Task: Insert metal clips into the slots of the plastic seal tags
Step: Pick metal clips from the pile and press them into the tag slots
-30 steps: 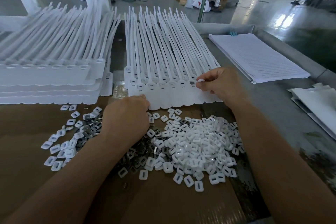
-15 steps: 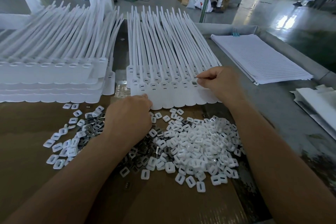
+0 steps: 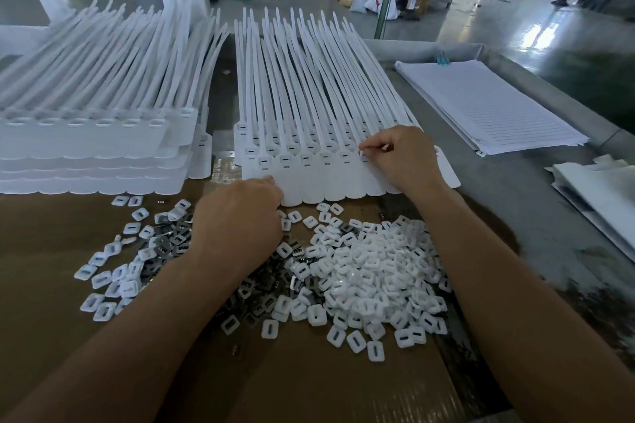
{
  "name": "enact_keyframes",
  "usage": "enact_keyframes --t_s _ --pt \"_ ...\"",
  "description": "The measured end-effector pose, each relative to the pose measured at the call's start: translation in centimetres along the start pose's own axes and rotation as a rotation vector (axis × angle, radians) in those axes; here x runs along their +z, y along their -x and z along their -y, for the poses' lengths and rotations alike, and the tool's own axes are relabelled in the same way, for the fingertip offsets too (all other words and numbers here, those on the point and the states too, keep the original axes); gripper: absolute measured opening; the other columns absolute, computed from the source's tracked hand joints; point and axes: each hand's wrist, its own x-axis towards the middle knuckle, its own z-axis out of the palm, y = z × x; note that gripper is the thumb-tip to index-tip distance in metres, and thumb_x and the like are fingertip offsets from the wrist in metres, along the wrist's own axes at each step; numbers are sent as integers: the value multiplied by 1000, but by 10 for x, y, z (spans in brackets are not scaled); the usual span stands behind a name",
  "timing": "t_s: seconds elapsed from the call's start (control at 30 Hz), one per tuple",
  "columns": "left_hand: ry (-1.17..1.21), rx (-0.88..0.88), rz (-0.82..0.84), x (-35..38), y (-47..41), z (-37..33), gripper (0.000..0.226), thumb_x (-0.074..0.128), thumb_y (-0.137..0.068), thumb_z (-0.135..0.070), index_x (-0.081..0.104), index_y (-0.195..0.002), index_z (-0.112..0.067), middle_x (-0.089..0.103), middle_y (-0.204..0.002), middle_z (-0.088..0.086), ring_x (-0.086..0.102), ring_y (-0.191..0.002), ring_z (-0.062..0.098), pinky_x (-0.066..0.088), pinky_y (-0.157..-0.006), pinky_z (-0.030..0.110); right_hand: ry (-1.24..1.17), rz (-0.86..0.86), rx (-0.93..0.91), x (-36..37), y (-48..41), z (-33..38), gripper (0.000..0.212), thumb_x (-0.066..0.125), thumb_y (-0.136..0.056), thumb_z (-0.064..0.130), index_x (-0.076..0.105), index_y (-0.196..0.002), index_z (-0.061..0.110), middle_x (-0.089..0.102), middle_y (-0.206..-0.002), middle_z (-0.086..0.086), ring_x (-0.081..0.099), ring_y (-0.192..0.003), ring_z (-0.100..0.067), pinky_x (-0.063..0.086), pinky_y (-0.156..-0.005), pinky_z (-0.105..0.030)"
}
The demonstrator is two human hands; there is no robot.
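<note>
A row of white plastic seal tags (image 3: 309, 134) with long tails lies in the middle of the bench, slots facing up. My right hand (image 3: 402, 158) rests on the tag heads at the row's right side, its fingertips pinching a small metal clip at one slot. My left hand (image 3: 240, 216) is curled at the row's near edge, fingertips touching the tag flaps; what it holds is hidden. A heap of dark metal clips (image 3: 254, 299) lies under my left wrist, mixed with white plastic caps (image 3: 374, 271).
A taller stack of seal tags (image 3: 92, 134) fills the left. A pad of lined paper (image 3: 488, 106) lies at the right, more paper (image 3: 598, 189) at the far right edge. Brown cardboard (image 3: 309, 381) covers the near bench. A fan stand (image 3: 385, 7) rises behind.
My right hand has shifted slightly left along the tag row, still pinching at the slots. My left hand has barely moved.
</note>
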Motion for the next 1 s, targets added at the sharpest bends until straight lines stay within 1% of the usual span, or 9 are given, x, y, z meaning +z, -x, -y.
enact_keyframes --t_s 0.13,0.27,0.37,0.53,0.6,0.7,0.77,0.83,1.0 --pt "-1 0 -3 0 0 0 34 40 -87 -11 63 -111 -18 60 -122 -4 59 -106 19 51 -83 35 -128 -49 80 2 2 2 13 69 -80 12 74 -91 16 71 -95 2 63 -90 -11 50 -89 -30" --pt "-15 2 -3 -1 0 -1 34 39 -87 -10 64 -109 -17 61 -119 -3 60 -104 19 51 -83 35 -169 -17 140 2 -3 5 10 72 -76 12 73 -82 21 68 -89 5 63 -91 -12 50 -89 -37" --pt "-18 5 -4 -1 0 0 34 40 -87 -10 63 -110 -18 61 -120 -3 59 -105 19 51 -83 35 -177 -12 160 2 -4 7 15 72 -75 11 70 -74 26 68 -89 5 62 -91 -12 50 -89 -38" --pt "-25 20 7 -1 0 1 35 39 -88 -11 62 -114 -18 59 -124 -3 58 -108 18 50 -87 34 -157 -13 157 3 -3 6 24 71 -76 12 63 -67 32 65 -87 8 58 -89 -9 49 -87 -33" --pt "-23 25 14 -1 0 0 34 39 -88 -11 62 -112 -18 59 -124 -3 58 -107 18 50 -87 34 -154 0 137 2 -2 2 17 70 -79 15 65 -75 30 62 -84 12 57 -85 -5 48 -85 -28" --pt "-23 27 14 -1 0 0 34 39 -86 -11 62 -110 -18 59 -123 -4 58 -106 18 50 -85 35 -172 37 74 -6 4 1 13 70 -80 18 65 -84 29 61 -81 18 53 -71 4 42 -75 -16" --pt "-18 23 8 -1 0 1 34 40 -86 -12 62 -111 -19 59 -122 -4 58 -107 17 50 -86 35 -187 91 -1 -14 10 6 14 71 -79 18 65 -81 30 60 -75 21 53 -63 9 39 -64 -6" --pt "-14 19 2 0 0 1 34 40 -86 -10 62 -110 -19 60 -121 -4 59 -105 17 51 -84 34 -164 214 -82 -23 19 15 15 73 -77 18 67 -77 32 62 -71 22 55 -62 10 39 -57 -1" --pt "-10 14 -1 1 -1 1 35 40 -86 -10 63 -111 -19 59 -123 -6 59 -106 17 51 -84 33 -68 531 -197 -24 35 33 13 74 -76 14 72 -80 26 63 -71 16 55 -64 11 39 -59 0"
